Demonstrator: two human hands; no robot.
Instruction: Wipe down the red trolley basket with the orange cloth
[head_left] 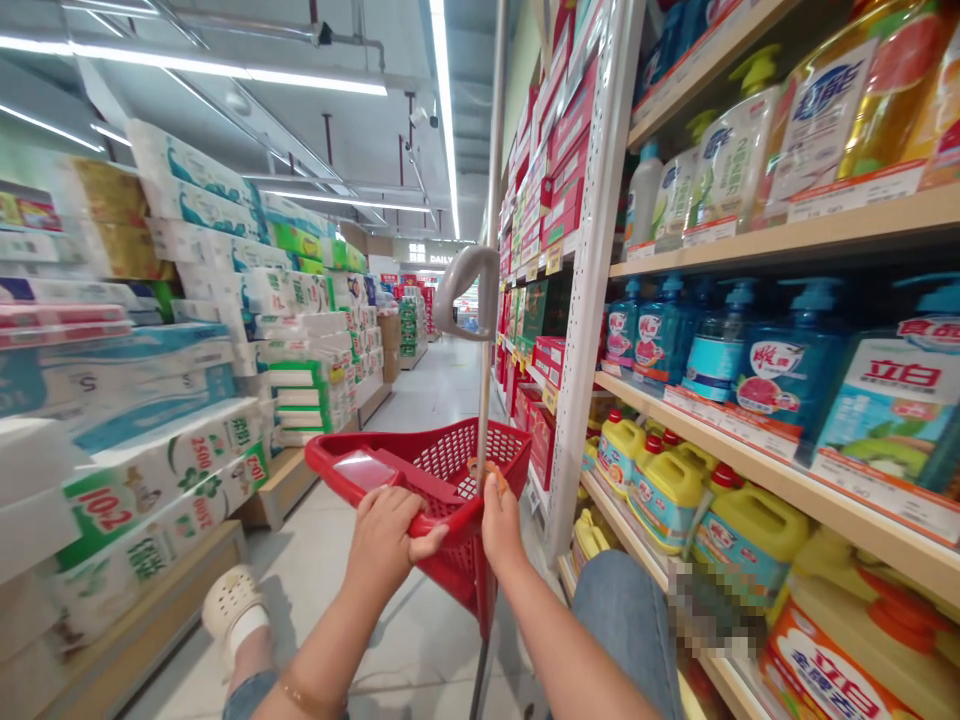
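**Two hands hold a red shopping basket in a store aisle, head view.**

The left hand is curled over the rim of the red shopping basket, which stands at 12 o'clock, with the fingers close together and the thumb lying along the rim. The right hand is just beside the basket's grey pole; its fingers are pressed together, but I cannot tell if they pinch the pole or the rim. At 2 to 4 o'clock, wooden shelves carry blue soap bottles and yellow jugs. At 9 o'clock stand stacks of toilet paper packs. A white shoe shows at 8 o'clock, and a knee in jeans at 5 o'clock.
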